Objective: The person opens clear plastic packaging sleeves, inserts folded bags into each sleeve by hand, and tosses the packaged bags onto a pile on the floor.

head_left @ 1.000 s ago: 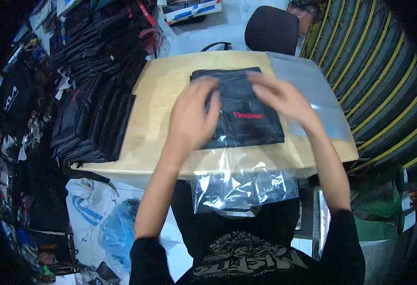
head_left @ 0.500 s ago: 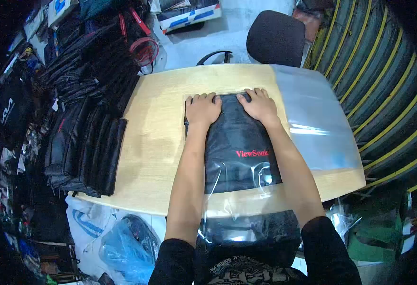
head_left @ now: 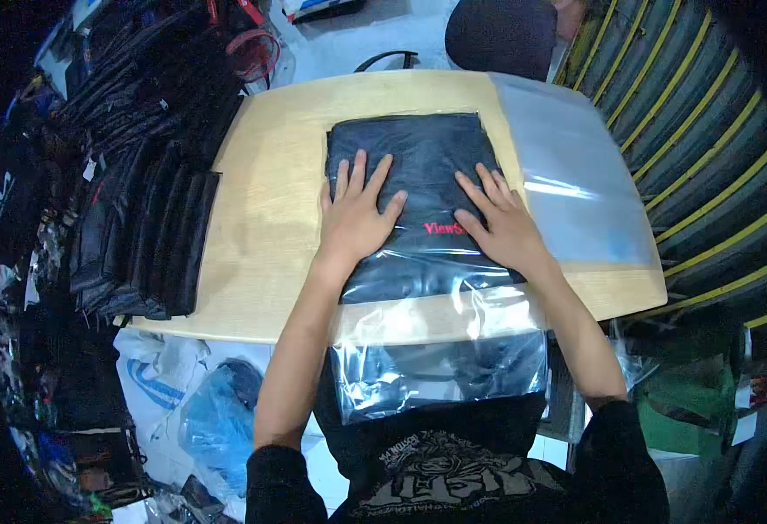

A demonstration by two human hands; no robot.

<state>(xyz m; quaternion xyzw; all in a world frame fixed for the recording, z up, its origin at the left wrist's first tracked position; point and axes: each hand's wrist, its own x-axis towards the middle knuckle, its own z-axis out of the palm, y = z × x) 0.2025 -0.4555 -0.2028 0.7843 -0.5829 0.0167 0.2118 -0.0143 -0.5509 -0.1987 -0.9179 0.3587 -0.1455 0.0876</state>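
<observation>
A folded black fabric bag (head_left: 418, 157) with red "ViewSonic" lettering lies flat on the table inside a clear plastic bag (head_left: 440, 380). The near end of the plastic hangs past the table's front edge toward my body. My left hand (head_left: 355, 218) rests palm down on the left side of the packed bag, its fingers spread. On the right side, my right hand (head_left: 507, 223) lies flat with its fingers apart, covering part of the lettering. Neither hand grips anything.
A stack of clear plastic sheets or bags (head_left: 567, 175) covers the right part of the wooden table (head_left: 261, 227). Many folded black bags (head_left: 152, 236) are piled at its left. Behind stands a dark chair (head_left: 501, 39); at right are dark bundles with yellow edging (head_left: 707, 148).
Both hands have slid from the far edge of the black bag toward me, to its middle. Their fingers are now more spread, and the bag's far edge is uncovered. The view has shifted slightly.
</observation>
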